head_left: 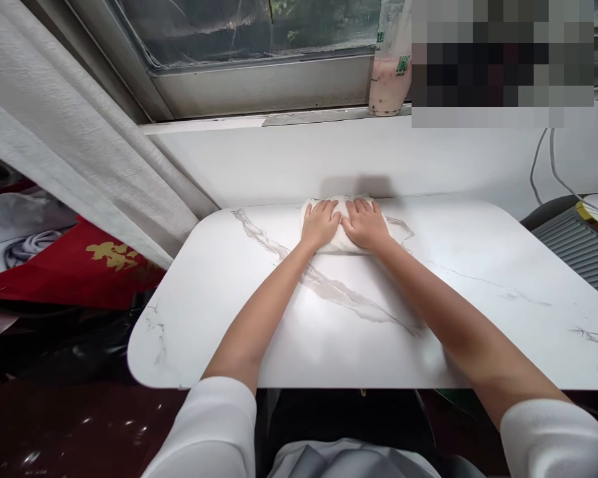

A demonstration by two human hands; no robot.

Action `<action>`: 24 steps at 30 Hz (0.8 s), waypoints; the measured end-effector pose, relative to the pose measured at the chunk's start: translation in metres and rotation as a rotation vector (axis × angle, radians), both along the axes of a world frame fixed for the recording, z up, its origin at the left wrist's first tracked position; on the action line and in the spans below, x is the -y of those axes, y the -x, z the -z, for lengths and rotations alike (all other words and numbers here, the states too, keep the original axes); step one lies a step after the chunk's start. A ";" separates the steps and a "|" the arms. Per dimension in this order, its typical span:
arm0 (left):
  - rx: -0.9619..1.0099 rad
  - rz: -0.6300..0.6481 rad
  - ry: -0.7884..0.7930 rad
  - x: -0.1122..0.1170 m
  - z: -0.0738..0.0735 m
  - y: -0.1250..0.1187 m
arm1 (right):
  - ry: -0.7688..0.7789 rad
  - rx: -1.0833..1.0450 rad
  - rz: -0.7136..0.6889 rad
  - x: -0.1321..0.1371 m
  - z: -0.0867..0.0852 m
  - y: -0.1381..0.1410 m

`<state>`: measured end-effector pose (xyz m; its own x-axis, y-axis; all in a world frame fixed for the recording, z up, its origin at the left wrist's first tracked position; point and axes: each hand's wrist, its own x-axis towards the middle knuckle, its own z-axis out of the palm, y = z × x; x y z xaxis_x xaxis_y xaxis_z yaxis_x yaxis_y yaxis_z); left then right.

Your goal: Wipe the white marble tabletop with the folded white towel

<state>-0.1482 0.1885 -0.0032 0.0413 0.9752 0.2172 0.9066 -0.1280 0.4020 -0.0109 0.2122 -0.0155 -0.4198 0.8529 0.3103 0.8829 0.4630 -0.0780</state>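
A folded white cloth (343, 243) lies on the marble-patterned white table (204, 312), close to its far edge. My left hand (321, 224) rests flat on the cloth's left part, fingers stretched toward the wall. On the right part lies my right hand (365, 223), palm down, its fingers slightly spread. The two thumbs point inward and come close together over the middle of the cloth. Both arms reach straight forward, and the underside of the cloth is hidden.
A pale curtain (70, 126) hangs at the left, beside a red bag (80, 269) with gold lettering. On the window sill stands a plastic cup (391, 76) with pink residue. Grey cables (553, 162) hang near a ridged grey object (578, 242) at the right.
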 end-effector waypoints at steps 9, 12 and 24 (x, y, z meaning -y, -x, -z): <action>-0.030 0.026 0.034 0.098 -0.001 0.000 | -0.053 0.096 0.003 0.107 0.000 -0.004; -0.053 0.020 0.046 0.148 -0.003 -0.004 | -0.046 0.124 -0.032 0.156 -0.003 -0.008; -0.091 -0.013 0.096 0.257 -0.008 0.012 | -0.112 0.141 -0.140 0.248 -0.006 0.008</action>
<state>-0.1603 -0.0684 0.0046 0.0434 0.9920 0.1185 0.9414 -0.0803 0.3275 -0.0188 -0.0359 -0.0094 -0.5772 0.7469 0.3301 0.8082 0.5803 0.1002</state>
